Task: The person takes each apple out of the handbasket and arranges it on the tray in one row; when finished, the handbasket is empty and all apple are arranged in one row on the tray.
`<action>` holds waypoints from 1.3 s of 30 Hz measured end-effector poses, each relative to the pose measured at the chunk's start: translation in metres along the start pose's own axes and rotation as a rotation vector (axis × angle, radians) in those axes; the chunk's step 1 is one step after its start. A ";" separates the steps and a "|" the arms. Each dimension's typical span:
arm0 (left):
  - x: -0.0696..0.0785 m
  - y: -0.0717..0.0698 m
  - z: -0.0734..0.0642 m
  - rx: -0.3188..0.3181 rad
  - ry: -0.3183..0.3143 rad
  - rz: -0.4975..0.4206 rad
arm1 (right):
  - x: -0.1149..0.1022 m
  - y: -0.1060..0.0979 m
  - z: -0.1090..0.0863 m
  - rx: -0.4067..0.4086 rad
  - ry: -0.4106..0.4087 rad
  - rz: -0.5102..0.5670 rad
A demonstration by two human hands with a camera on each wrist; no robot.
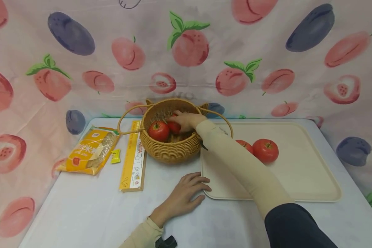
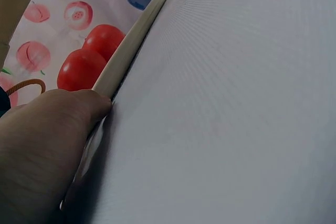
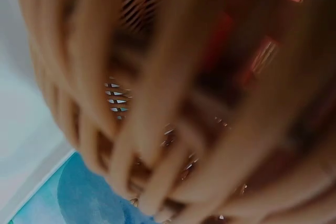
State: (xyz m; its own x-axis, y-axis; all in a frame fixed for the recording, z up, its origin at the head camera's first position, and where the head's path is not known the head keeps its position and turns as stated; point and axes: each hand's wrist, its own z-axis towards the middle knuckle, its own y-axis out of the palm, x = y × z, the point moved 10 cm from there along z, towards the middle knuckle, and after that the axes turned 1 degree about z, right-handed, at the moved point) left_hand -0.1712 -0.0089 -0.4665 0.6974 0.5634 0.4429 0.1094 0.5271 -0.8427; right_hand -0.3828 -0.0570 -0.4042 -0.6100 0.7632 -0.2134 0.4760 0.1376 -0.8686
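My right hand (image 1: 187, 121) reaches into a wicker basket (image 1: 173, 151) with two loop handles. Its fingers curl over a tomato (image 1: 174, 127) inside, and part of that tomato is hidden by the hand. Beside it in the basket lies another red tomato (image 1: 158, 131). The right wrist view is filled by blurred basket weave (image 3: 142, 93), with bits of red behind it. My left hand (image 1: 181, 194) rests on the table, fingers spread and relaxed, fingertips at the near left corner of a beige tray (image 1: 307, 165). Two tomatoes sit on the tray, one whole in view (image 1: 265, 151), one partly behind my right sleeve (image 1: 245, 146).
Left of the basket lie a long yellow pasta box (image 1: 132, 156), a small yellow packet (image 1: 115, 156) and a yellow bag of grain (image 1: 91, 150). A fruit-print cloth (image 1: 161, 31) hangs behind the white table (image 1: 90, 206). My right forearm crosses over the tray.
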 end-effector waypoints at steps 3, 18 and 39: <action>0.000 0.000 0.000 0.002 0.002 0.004 | 0.001 0.002 -0.001 -0.007 0.020 0.006; 0.001 0.001 0.000 -0.004 0.011 0.006 | 0.001 0.027 -0.011 -0.249 0.060 -0.072; 0.001 -0.001 -0.002 0.019 0.013 0.010 | -0.015 0.012 -0.017 -0.103 -0.039 -0.045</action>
State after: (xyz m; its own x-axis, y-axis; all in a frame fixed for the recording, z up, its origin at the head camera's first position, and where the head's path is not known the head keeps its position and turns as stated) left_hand -0.1691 -0.0095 -0.4659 0.7076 0.5606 0.4302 0.0891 0.5331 -0.8414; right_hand -0.3576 -0.0564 -0.4038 -0.6557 0.7296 -0.1941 0.5090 0.2373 -0.8274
